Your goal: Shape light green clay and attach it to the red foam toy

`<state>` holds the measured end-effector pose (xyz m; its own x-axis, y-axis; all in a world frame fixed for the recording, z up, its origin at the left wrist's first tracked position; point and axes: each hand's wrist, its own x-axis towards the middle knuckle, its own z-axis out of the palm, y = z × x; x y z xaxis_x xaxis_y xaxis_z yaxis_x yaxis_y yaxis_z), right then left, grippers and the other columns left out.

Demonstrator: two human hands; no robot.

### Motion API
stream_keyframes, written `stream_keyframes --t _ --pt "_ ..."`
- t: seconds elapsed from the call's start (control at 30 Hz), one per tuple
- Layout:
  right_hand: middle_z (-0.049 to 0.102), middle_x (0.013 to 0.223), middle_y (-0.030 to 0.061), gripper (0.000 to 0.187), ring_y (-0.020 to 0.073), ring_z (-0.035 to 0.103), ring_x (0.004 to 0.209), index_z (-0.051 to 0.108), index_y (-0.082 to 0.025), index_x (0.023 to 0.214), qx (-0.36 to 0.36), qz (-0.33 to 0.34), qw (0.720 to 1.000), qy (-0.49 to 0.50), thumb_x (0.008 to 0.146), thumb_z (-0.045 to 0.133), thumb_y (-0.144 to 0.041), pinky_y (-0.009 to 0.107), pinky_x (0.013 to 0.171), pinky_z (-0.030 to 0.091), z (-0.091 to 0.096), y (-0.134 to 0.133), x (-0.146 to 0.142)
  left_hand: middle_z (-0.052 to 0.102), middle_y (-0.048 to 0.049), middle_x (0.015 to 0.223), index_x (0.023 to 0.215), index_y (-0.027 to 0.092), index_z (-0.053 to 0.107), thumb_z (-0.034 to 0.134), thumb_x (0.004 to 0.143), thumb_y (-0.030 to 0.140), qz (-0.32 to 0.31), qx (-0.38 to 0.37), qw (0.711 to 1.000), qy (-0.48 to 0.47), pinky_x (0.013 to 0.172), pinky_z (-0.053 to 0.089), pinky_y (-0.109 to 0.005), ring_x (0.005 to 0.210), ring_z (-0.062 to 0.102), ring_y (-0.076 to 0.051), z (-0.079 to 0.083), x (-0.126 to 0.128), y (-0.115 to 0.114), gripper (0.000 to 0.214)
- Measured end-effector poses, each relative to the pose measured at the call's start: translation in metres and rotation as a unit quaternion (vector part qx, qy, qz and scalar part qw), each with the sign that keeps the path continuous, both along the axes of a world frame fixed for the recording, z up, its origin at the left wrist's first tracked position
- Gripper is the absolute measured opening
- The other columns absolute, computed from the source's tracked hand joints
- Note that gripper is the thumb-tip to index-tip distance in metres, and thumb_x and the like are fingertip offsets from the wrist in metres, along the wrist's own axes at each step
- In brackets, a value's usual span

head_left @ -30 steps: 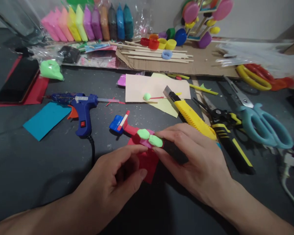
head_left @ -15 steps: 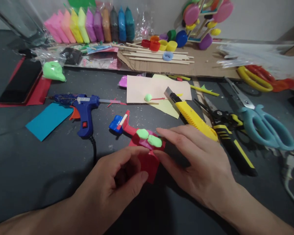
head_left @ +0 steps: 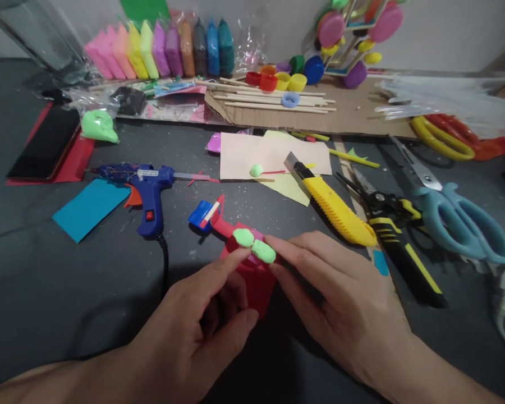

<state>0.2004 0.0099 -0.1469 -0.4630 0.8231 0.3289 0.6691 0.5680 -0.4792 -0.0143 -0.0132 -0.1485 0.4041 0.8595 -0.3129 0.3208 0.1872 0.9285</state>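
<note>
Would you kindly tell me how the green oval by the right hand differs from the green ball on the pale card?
The green oval is elongated, while the green ball is round. The green oval looks larger than the green ball in this view. The green oval is beside the right hand; the green ball lies on the pale card. Both are light green.

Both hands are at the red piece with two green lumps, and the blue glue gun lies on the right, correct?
No, the head view shows the glue gun on the left. The left hand and right hand are at the red piece with two green lumps.
</note>
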Motion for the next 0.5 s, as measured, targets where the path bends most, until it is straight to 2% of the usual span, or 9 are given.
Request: stream_keyframes --t 0.2,0.27,0.37,0.5 --pt "0.066 0.085 0.0052 0.016 0.0163 0.057 0.071 0.067 -0.014 0.105 0.021 -0.001 0.999 -0.042 0.101 0.052 -0.013 0.030 0.062 0.045 0.0023 -0.0019 -0.0016 0.069 0.0051 0.095 0.147 0.038 0.046 0.065 0.090 0.021 -0.004 -0.014 1.000 -0.025 0.060 0.053 -0.016 0.070 0.062 -0.009 0.0005 0.0023 -0.0048 0.063" --pt "0.066 0.087 0.0055 0.017 0.0162 0.058 0.073 0.067 -0.013 0.112 0.014 0.003 0.999 -0.030 0.101 0.053 -0.014 0.029 0.063 0.046 0.0021 -0.0015 0.0000 0.069 0.0045 0.098 0.149 0.039 0.044 0.064 0.090 0.022 -0.006 -0.015 1.000 -0.022 0.061 0.054 -0.017 0.071 0.063 -0.009 0.0005 0.0022 -0.0050 0.064" --pt "0.065 0.090 0.0053 0.029 0.0158 0.059 0.075 0.061 -0.011 0.129 0.002 0.004 1.000 0.003 0.101 0.056 -0.016 0.029 0.066 0.049 0.0015 -0.0010 0.0027 0.070 0.0031 0.102 0.151 0.039 0.040 0.065 0.090 0.023 -0.009 -0.005 1.000 -0.015 0.065 0.056 -0.019 0.077 0.064 -0.011 0.0000 0.0013 -0.0052 0.068" --pt "0.063 0.088 0.0028 0.029 0.0138 0.060 0.075 0.062 -0.016 0.130 -0.024 0.001 1.000 0.008 0.102 0.056 -0.018 0.025 0.060 0.046 0.0009 -0.0002 0.0020 0.070 0.0013 0.108 0.151 0.037 0.040 0.066 0.090 0.024 -0.021 0.022 1.000 -0.008 0.072 0.058 -0.022 0.084 0.066 -0.013 -0.0018 -0.0010 -0.0062 0.067"
